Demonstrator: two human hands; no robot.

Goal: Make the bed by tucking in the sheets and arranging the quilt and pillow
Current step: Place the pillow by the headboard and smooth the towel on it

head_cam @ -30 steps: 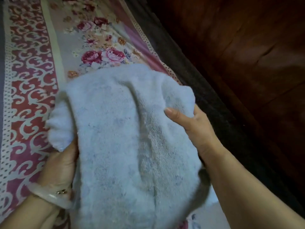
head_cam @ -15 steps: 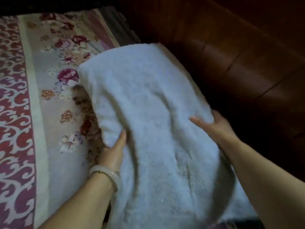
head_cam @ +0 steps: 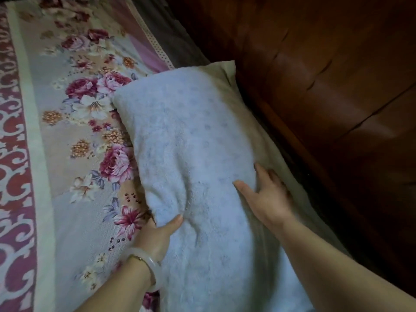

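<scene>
Terry pillow (head_cam: pixel 191 143) | left hand (head_cam: pixel 157 235) grips edge | right hand (head_cam: pixel 267 199) rests atop

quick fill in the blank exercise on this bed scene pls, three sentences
1. The left hand holds the pillow by its edge, with its ____ on top.
2. A pale bangle circles the ____ wrist.
3. The sheet under the pillow is printed with ____.

Missing words: thumb; left; flowers
</scene>
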